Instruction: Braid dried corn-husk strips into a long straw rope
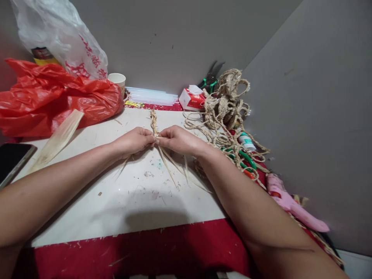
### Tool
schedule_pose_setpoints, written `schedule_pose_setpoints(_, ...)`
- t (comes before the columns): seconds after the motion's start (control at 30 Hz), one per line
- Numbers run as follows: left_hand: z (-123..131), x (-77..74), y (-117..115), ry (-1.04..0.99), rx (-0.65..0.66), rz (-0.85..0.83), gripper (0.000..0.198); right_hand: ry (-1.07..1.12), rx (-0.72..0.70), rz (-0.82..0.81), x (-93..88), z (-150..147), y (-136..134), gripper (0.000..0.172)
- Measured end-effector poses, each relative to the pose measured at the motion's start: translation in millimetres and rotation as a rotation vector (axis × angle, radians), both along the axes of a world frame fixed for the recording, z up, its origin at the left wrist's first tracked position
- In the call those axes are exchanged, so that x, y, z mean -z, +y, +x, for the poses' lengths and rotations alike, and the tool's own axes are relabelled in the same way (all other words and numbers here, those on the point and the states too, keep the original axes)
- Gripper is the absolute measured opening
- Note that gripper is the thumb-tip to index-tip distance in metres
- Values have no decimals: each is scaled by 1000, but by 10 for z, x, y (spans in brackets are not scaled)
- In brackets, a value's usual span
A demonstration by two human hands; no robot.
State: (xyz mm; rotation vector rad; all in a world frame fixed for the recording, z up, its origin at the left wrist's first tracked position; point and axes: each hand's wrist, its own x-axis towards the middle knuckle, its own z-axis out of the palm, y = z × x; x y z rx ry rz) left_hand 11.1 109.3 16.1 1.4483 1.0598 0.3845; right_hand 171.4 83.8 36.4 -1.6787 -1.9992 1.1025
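A short braid of straw-coloured fibre (154, 121) lies on the white board (110, 201), pointing away from me. At its near end my left hand (136, 140) pinches the strands from the left. My right hand (177, 139) pinches them from the right, and the fingertips of both hands meet there. Loose strands (167, 167) fan out below the fingers toward me. A wide pale dry husk strip (59, 137) rests at the left of the board, beside a red plastic bag (58, 97).
A phone (14, 161) lies at the left edge. Behind stand a paper cup (117, 80), clear sticks (152, 96) and a tissue pack (192, 99). Coiled braided rope (226, 104), green-handled pliers (211, 82) and a pink glue gun (293, 205) line the right side, beside a grey wall.
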Motion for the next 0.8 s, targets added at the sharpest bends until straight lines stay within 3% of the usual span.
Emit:
schedule_pose_setpoints(0.13,1,6,-13,-11,-24,29,19,-139,-36,103,-108,66,-1,16)
schedule_pose_setpoints(0.27,0,18,-32,-33,-43,71,20,-177,-73,104,-171,29,-43,21)
schedule_pose_setpoints(0.4,-15,31,-38,-69,-67,43,21,-224,-158,127,-123,-142,-138,23)
schedule_pose_setpoints(0.6,-52,46,-38,-148,-72,-13,28,-499,-236,268,-32,-295,-300,28)
schedule_pose_setpoints(0.73,-76,18,-48,-165,-64,-24,27,-360,-369,189,-188,-208,-312,30)
schedule_pose_setpoints(0.8,-88,8,-45,-197,-55,-56,27,-217,-304,173,-271,-121,-252,34)
